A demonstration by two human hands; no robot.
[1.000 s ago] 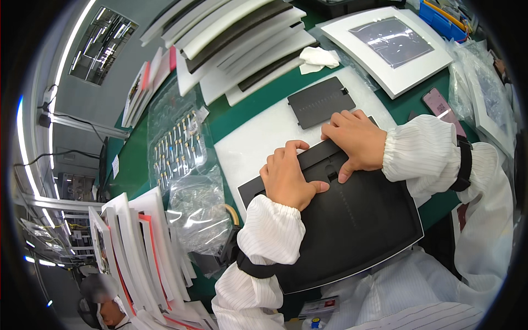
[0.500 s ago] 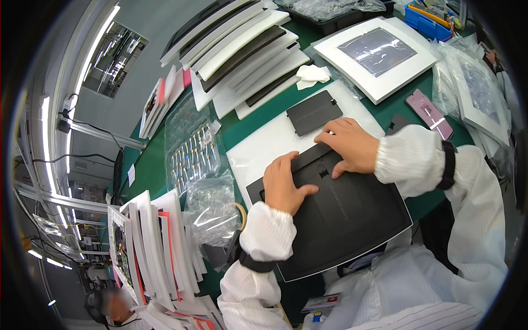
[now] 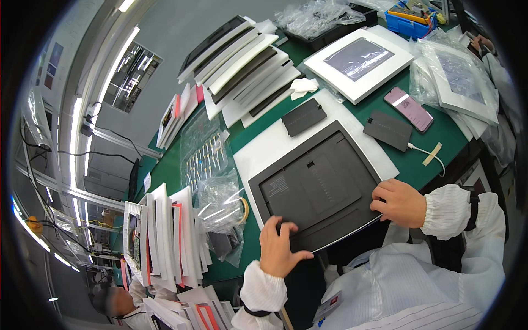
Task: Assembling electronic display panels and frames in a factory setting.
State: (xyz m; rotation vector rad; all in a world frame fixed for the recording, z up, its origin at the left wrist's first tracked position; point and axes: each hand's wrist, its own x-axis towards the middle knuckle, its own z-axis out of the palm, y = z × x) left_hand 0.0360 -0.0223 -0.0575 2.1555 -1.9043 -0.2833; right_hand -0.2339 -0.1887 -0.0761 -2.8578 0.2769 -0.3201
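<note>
A black rectangular panel (image 3: 316, 181), with a raised rim and a recessed middle, lies on a white foam sheet (image 3: 250, 157). My left hand (image 3: 279, 247) is at the panel's near left edge, thumb stretched out and fingers apart. At the near right corner, my right hand (image 3: 399, 203) has its fingers bent and closed over the panel's edge. Its thumb is hidden. A small dark cover plate (image 3: 303, 117) with tabs rests on the foam beyond the panel's far edge.
To the right lie a dark flat box (image 3: 388, 130) with a white cable (image 3: 432, 154) and a pink phone (image 3: 409, 109). A white framed screen (image 3: 357, 60) is farther back. Stacked panels (image 3: 247, 71), a clear tray of small parts (image 3: 203, 157) and upright boards (image 3: 165, 236) are on the left.
My hands have left the panel's far part and now touch its near edge, the right one farther right. The panel appears turned, with more of its recess showing. The head view has shifted.
</note>
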